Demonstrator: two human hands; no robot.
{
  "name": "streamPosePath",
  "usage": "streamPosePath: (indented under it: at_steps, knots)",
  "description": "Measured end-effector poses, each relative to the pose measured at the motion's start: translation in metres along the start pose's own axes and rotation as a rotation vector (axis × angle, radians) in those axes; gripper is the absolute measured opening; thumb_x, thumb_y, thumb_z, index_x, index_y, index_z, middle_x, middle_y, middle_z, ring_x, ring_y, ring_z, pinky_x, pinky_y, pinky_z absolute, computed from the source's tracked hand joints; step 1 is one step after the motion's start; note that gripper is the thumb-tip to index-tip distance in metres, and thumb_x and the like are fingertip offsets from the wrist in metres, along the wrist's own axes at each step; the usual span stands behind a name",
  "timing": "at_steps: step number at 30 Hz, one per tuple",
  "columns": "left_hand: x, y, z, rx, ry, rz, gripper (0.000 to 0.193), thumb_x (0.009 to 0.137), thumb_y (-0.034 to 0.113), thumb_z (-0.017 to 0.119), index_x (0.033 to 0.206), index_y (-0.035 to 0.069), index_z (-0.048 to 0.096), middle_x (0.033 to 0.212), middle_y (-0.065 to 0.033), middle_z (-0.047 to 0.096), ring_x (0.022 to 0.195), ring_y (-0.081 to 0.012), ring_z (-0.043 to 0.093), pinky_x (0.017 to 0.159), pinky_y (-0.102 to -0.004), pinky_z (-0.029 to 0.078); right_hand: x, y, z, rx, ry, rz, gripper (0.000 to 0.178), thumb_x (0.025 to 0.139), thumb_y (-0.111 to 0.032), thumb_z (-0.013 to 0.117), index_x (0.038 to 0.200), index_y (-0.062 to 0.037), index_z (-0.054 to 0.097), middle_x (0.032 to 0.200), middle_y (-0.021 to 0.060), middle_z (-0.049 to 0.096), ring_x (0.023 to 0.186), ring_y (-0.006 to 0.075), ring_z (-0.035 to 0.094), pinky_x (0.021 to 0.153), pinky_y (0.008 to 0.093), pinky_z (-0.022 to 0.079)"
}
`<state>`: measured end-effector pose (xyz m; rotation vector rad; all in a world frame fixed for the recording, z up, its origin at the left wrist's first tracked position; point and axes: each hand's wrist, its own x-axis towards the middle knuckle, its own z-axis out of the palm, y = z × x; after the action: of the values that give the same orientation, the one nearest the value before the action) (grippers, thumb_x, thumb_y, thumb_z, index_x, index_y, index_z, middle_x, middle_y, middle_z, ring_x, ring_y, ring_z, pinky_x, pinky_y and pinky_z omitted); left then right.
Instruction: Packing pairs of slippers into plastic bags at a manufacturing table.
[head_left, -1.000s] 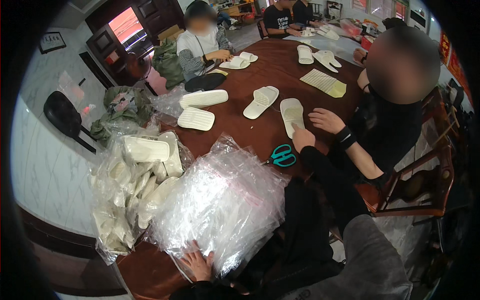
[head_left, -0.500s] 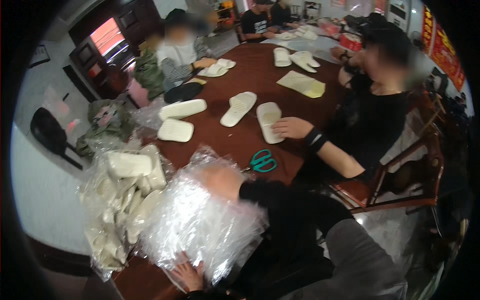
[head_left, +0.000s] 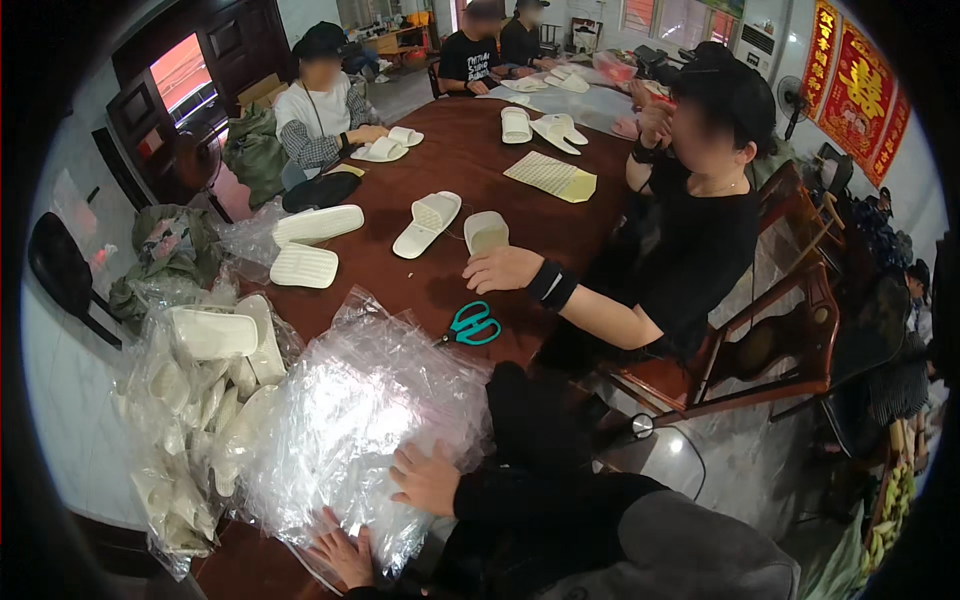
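Observation:
A shiny heap of clear plastic bags (head_left: 340,400) lies on the near part of the table. My right hand (head_left: 428,480) rests flat on the near right side of the heap, fingers spread. Lower down, my left hand (head_left: 343,552) touches the front edge of the plastic, its fingers apart as well. Neither hand grips anything. Left of the heap, a clear bag full of cream slippers and soles (head_left: 235,420) reaches up to it. Just beyond the heap lie scissors with teal handles (head_left: 473,324).
Across the brown table (head_left: 400,290) lie loose soles (head_left: 305,266), a white slipper (head_left: 428,224) and a patterned sheet (head_left: 550,177). A co-worker's hand (head_left: 503,270) covers part of a sole at the right. Other people sit farther back. A wooden chair (head_left: 740,340) stands at the right.
My right hand has come back toward me over the plastic, from its far side to its near side. My left hand stays by the front edge. The co-worker at the right has raised their other hand.

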<state>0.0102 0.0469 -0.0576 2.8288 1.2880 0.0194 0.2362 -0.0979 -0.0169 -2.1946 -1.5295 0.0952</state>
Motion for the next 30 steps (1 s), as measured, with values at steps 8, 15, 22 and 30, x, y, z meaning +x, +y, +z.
streamPosePath:
  at_steps: [8,15,22,30]
  knots:
    - [-0.001,-0.018,0.019,0.076,-0.167,-0.088,0.085,0.088,0.061,0.046,0.151,0.009,0.021,0.155,-0.0178,0.02,0.144,-0.0416,0.01,0.111,-0.0637,0.003,0.049,-0.092,-0.013,-0.009,-0.06,-0.43,0.036,0.084,-0.025,0.056,0.113,-0.004,0.06,0.133,0.0215,0.048,0.134,0.036,0.036,0.109,0.0694,0.014]
    - [-0.001,0.011,-0.014,-0.084,-0.024,-0.029,0.086,0.088,0.062,0.045,0.152,0.01,0.019,0.154,-0.0184,0.022,0.142,-0.0427,0.016,0.111,-0.0629,0.004,0.029,-0.016,0.075,0.165,0.164,-0.305,0.077,0.079,-0.044,0.064,0.145,-0.0177,0.036,0.155,0.0155,0.018,0.144,0.038,0.009,0.112,0.0636,0.002]
    - [0.0,0.003,-0.014,-0.114,-0.065,-0.023,0.086,0.087,0.058,0.05,0.152,0.012,0.018,0.156,-0.0169,0.02,0.143,-0.0402,0.012,0.111,-0.0621,0.002,0.026,-0.023,0.069,0.185,-0.021,-0.231,0.076,0.085,-0.045,0.059,0.149,-0.0183,0.027,0.158,0.0122,0.012,0.146,0.0343,0.002,0.113,0.06,-0.004]
    - [0.021,-0.039,-0.062,-0.34,-0.038,0.131,0.054,0.09,0.017,0.062,0.139,0.006,0.043,0.136,-0.0201,0.05,0.118,-0.034,0.054,0.096,-0.0491,0.043,0.023,-0.02,0.073,0.191,0.055,-0.238,0.068,0.086,-0.045,0.057,0.144,-0.0145,0.036,0.155,0.0148,0.018,0.145,0.0364,0.005,0.113,0.0612,-0.002]
